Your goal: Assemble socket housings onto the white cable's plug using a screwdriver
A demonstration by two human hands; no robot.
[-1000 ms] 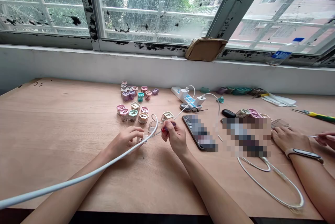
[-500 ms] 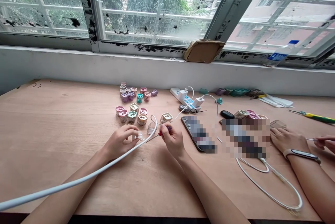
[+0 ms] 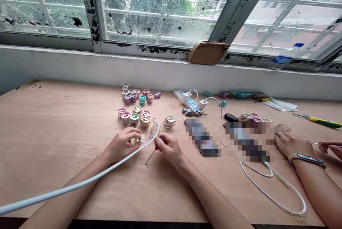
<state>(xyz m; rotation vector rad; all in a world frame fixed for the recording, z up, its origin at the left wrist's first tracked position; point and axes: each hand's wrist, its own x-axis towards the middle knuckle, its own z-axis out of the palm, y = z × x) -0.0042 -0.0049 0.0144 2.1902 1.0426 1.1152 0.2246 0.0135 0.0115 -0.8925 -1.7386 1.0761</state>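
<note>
My left hand (image 3: 124, 143) is closed on a small clear plastic piece (image 3: 142, 138), holding it between thumb and fingers just above the table. My right hand (image 3: 169, 148) grips a screwdriver (image 3: 151, 156) by its red and dark handle. Its thin metal shaft slants down to the left, and the tip meets the tabletop where a tiny screw lay; the screw cannot be told apart from the tip. Another clear plastic part (image 3: 153, 131) stands behind the hands. A white cable (image 3: 107, 169) crosses the view in front of my left hand.
Several small coloured pencil-sharpener-like pieces (image 3: 135, 118) stand beyond my hands. A power strip (image 3: 179, 96) with two chargers is near the wall. Two blurred phones (image 3: 203, 138) lie to the right. At far right, another person's hand with a wristband (image 3: 310, 159) rests by a green-yellow screwdriver (image 3: 324, 122).
My right hand has moved down and left, swinging the screwdriver tip away from the clear piece to the screw's spot on the table. My left hand has stayed in place.
</note>
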